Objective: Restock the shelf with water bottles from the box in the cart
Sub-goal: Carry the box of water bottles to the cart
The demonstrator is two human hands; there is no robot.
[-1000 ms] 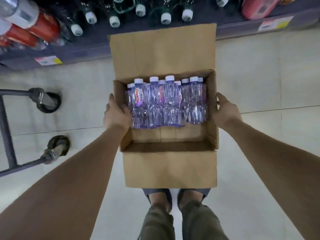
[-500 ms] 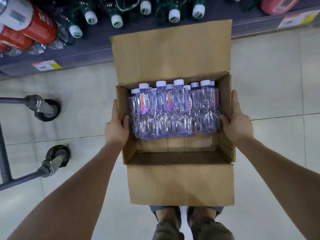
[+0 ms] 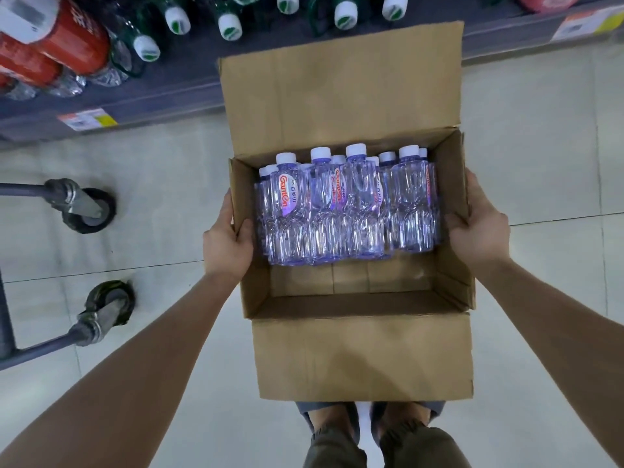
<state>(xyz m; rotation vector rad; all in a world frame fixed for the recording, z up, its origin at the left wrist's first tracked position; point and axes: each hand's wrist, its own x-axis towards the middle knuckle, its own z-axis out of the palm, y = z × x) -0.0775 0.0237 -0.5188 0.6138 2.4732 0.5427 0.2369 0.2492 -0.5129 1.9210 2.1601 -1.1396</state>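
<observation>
The pale tiled floor [image 3: 162,157] carries two cart wheels [image 3: 88,207] near its left edge. Along the far edge runs a dark shelf [image 3: 189,92], holding green-capped bottles [image 3: 229,26] and red-labelled bottles [image 3: 72,42], price tags [image 3: 87,119] on its lip.

"Ganten" in red on water bottle label [image 3: 286,194]; shelf price tags unreadable.

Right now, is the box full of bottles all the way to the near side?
No. The water bottles fill only the far part of the cardboard box, and bare cardboard floor shows on the near side.
</observation>
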